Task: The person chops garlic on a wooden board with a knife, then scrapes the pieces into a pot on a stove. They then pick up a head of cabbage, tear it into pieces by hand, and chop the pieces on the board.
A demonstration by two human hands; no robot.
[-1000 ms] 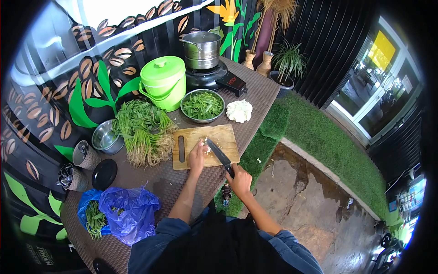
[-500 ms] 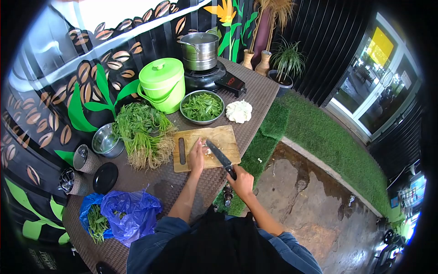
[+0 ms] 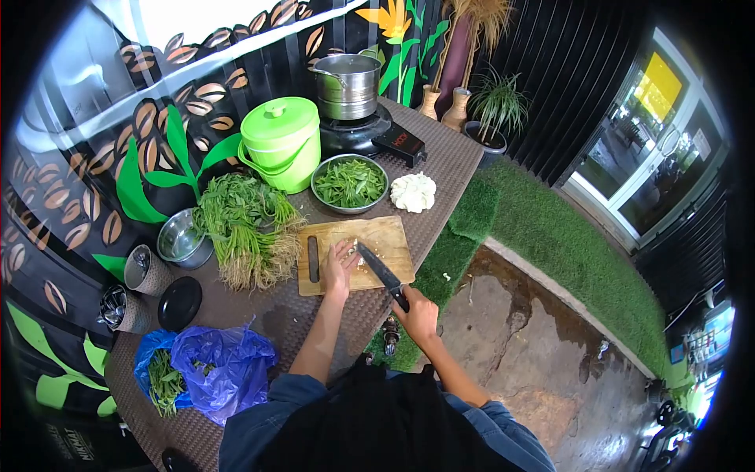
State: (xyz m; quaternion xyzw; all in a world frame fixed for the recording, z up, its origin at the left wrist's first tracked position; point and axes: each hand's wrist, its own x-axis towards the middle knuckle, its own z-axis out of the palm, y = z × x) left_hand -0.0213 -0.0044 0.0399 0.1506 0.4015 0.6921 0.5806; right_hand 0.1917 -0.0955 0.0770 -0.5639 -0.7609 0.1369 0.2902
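Both forearms, in rolled blue sleeves, extend forward from the body over the edge of the brown counter (image 3: 452,169). The right hand (image 3: 419,316), nearer the body, has its fingers closed around the black handle of a kitchen knife (image 3: 382,271). The dark, broad blade slants forward and leftward from this grip, its tip near the fingers of the left hand (image 3: 337,271). The left hand reaches over the wooden chopping board (image 3: 385,230), fingers extended and slightly apart; contact with the board cannot be told. Small, pale chopped pieces (image 3: 361,260) lie scattered on the board, just beside the left fingers and the blade. Beyond the board stands a steel bowl (image 3: 350,210) of green leaves; farther back, a steel pot (image 3: 346,98) rests on a black stove (image 3: 354,138).
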